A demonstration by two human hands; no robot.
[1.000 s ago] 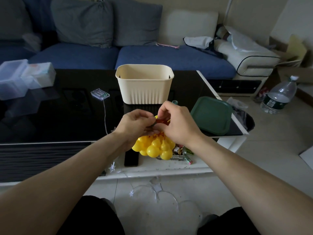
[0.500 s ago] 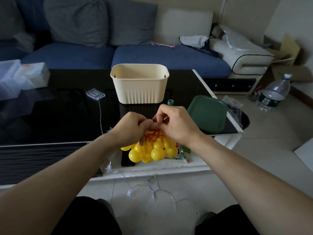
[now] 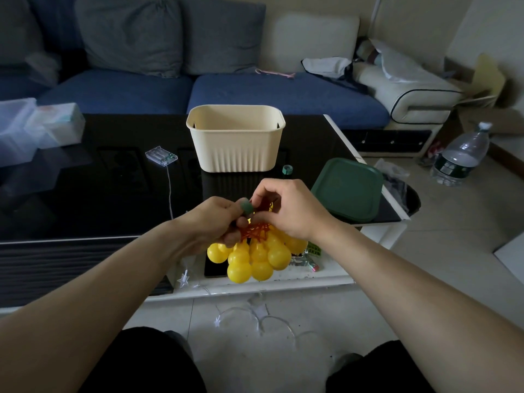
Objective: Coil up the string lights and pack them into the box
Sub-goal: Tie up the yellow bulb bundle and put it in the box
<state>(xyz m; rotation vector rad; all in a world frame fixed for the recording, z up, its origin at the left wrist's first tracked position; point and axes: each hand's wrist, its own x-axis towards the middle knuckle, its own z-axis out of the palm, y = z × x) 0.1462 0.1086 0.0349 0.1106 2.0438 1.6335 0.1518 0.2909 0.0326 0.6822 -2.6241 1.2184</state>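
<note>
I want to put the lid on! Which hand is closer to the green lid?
Right. The right hand is just beside the green lid; the left hand is farther away, on the other side of the yellow lights.

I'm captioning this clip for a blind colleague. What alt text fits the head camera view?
Two bare hands, left hand and right hand, hold a bunched cluster of yellow round-bulb string lights on orange wire above the near edge of a black glass coffee table. Behind them stand an open cream ribbed plastic box and a green square plastic lid.
</note>
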